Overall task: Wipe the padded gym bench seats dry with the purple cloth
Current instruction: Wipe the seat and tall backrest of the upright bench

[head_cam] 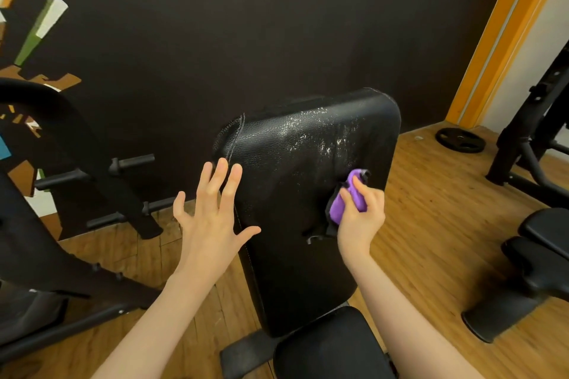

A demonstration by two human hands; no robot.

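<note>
A black padded bench back (295,181) stands tilted up in front of me, with wet droplets glistening across its upper part. Below it lies the bench's black seat pad (329,344). My right hand (360,218) grips a bunched purple cloth (345,197) against the right side of the back pad. My left hand (212,212) is spread with straight fingers at the pad's left edge, the thumb over the padding; I cannot tell whether it touches.
A black weight rack (101,181) with pegs stands at the left against the dark wall. A second bench (535,261) and a rack frame (529,138) are at the right. A weight plate (460,140) lies on the wooden floor behind.
</note>
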